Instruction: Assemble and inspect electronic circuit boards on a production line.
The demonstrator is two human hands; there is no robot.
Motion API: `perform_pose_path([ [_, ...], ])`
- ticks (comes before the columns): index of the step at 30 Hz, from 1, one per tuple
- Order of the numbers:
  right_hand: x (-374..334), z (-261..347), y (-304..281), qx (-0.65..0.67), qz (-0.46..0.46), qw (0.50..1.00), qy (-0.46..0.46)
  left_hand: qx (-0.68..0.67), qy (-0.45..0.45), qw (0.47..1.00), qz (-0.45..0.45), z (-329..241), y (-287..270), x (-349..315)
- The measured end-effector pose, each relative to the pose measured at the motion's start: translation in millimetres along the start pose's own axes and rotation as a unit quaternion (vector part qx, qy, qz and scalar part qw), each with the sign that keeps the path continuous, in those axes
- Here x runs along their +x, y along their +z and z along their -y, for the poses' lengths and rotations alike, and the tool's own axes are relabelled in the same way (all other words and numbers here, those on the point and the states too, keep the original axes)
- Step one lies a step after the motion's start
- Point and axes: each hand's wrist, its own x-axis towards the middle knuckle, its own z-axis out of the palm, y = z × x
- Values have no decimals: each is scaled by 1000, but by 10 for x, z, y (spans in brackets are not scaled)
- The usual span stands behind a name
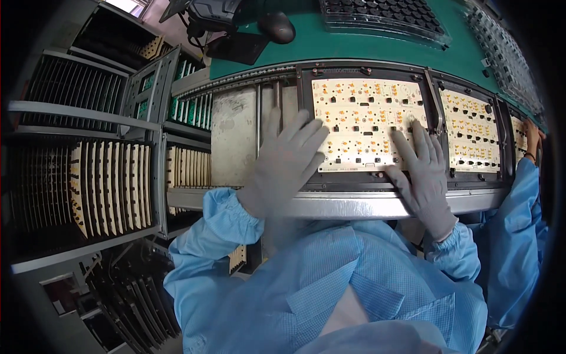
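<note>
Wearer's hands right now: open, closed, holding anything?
Left hand: open over the left edge of the cream board, gripping nothing.
Right hand: open over that board's lower right; contact cannot be told.

Grey gloves [425, 183], blue fine-check smock [330, 251] — orange-and-black-flecked cream circuit board [365, 112], black frame [306, 97], green tabletop [306, 50].

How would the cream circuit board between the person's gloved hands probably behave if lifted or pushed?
The circuit board lies flat without visible sag, so it is probably fairly stiff. The black frame surrounds it, so a sideways push would likely be checked by its edges. The small black parts dotting its face could be fragile if knocked.
</note>
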Motion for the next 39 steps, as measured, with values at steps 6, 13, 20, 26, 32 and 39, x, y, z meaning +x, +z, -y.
perform_pose_path([
  [6, 31, 49, 85, -28, -27, 999, 14, 61, -28, 997, -49, 11, 163, 191],
  [13, 391, -627, -72, 58, -153, 986, 43, -215, -86, 965, -124, 340, 205, 517],
  [20, 1100, -1249, 156, -122, -98, 986, 54, 45, -84, 965, -243, 678, 601, 1116],
  [26, 1309, -1257, 268, -167, -112, 979, 8, 138, -37, 957, -251, 695, 554, 1263],
  [32, 1155, -1113, 30, -90, 30, 982, 165, -19, -112, 964, -240, 652, 717, 1315],
  [39, -41, -607, -428, -120, 111, 974, 159, -159, -85, 939, -292, 630, 672, 1339],
])
